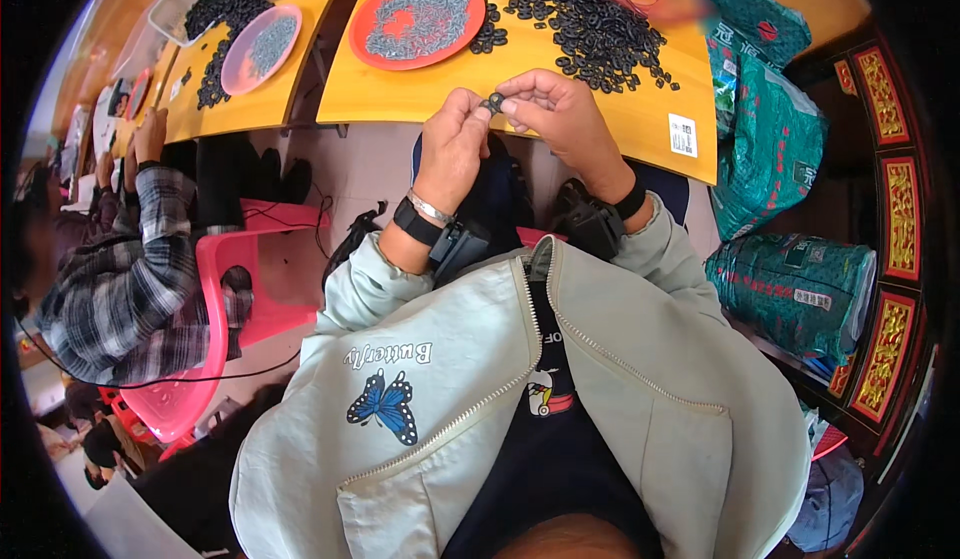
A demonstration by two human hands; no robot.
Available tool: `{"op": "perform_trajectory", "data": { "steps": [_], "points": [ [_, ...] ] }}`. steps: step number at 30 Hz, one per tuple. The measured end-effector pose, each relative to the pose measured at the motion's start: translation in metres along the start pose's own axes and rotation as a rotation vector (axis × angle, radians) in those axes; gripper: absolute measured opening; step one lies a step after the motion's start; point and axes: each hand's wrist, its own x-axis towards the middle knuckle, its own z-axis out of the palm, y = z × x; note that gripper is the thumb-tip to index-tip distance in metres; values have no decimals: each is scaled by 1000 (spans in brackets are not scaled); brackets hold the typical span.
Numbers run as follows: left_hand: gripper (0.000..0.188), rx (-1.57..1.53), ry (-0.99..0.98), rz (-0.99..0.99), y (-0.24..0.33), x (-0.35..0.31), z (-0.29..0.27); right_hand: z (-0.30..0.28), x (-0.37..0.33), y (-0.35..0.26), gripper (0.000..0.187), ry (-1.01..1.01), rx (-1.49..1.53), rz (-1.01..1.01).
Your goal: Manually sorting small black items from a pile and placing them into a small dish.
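Head view: both hands meet at 12 o'clock over the near edge of the yellow table (620,119). The left hand (452,144) and right hand (555,109) pinch 1 small black ring (494,102) between their fingertips. It looks light, stiff and easily dropped; best gripped by its rim. Loose black rings (590,29) lie at 1 o'clock, beside a red plate (372,11) of grey bits.

Green sacks (775,139), pink chair (225,299) nearby
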Motion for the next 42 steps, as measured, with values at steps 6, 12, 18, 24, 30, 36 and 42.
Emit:
{"op": "perform_trajectory", "data": {
  "steps": [6,12,18,24,30,36,42],
  "points": [
    [12,290,58,123,4,-2,4,-2,0,1,19,9,-36,13],
    [12,193,69,104,2,-2,6,-3,1,5,18,-4,-26,21],
    [14,111,90,75,1,-4,8,3,-2,4,20,9,-19,-10],
    [15,-207,25,-35,-4,-3,7,2,-4,1,21,4,31,2],
    [17,-252,-60,14,1,-5,9,0,-7,-6,21,12,153,56],
    [18,-302,-117,52,1,-6,11,0,-12,-12,21,13,186,34],
    [20,-229,-156,88,1,-8,11,2,-17,-18,21,1,229,36]
  ]
}}
